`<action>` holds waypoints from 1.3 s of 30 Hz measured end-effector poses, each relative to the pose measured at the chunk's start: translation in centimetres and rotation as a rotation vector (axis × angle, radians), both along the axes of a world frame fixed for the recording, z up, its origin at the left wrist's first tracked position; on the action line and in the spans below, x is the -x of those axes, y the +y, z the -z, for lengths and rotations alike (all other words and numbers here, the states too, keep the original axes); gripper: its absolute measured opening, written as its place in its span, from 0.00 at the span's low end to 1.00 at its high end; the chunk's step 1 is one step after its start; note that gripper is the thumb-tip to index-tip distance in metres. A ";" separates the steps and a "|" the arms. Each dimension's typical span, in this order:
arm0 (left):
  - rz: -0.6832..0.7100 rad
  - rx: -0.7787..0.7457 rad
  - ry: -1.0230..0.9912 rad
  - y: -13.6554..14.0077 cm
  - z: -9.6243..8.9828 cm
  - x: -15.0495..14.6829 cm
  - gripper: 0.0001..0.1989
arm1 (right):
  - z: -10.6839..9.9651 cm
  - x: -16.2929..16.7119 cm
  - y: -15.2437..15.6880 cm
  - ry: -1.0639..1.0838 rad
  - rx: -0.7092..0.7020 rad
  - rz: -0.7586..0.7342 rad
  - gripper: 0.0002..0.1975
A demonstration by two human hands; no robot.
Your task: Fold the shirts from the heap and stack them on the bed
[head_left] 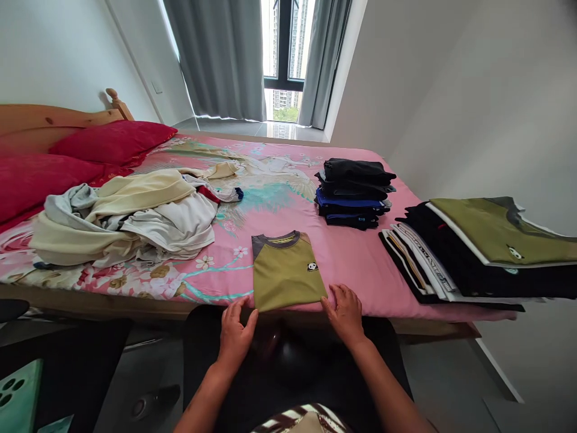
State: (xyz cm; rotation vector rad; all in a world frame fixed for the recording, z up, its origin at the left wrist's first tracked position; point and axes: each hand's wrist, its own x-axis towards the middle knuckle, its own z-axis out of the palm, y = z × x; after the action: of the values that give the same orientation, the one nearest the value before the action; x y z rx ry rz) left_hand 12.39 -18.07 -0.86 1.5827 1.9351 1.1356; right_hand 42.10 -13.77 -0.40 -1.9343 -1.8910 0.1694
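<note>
A folded olive-green T-shirt [288,270] with dark grey shoulders and a small panda print lies flat at the bed's near edge, collar away from me. My left hand [237,331] is beside its lower left corner, thumb and fingers apart and holding nothing. On the other side, my right hand [346,311] rests on the pink sheet with its fingers spread. Its thumb is at the shirt's lower right corner; whether it presses on the cloth I cannot tell.
A loose heap of cream and white clothes [135,213] lies on the left, before red pillows [112,141]. Right of the shirt stand a stack of dark folded clothes [354,195] and a larger shirt stack [487,249]. A green phone [20,394] is at lower left.
</note>
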 end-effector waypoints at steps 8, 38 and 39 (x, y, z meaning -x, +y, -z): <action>-0.056 0.494 -0.827 0.5 -1.4 -2.1 0.28 | -3.5 1.6 1.6 0.116 0.297 0.059 0.18; -0.293 0.332 -1.572 0.8 -5.3 -10.8 0.24 | -2.2 4.3 -3.6 1.768 0.770 -0.362 0.20; -0.296 0.337 -1.547 0.8 -5.4 -10.5 0.24 | -2.1 4.9 -3.1 1.803 0.791 -0.348 0.20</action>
State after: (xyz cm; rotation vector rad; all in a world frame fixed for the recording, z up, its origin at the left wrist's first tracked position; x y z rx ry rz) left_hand 22.86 -17.24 4.57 -0.0232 1.0889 1.3521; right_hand 37.22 -16.83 1.70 -0.7669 -0.7304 2.0829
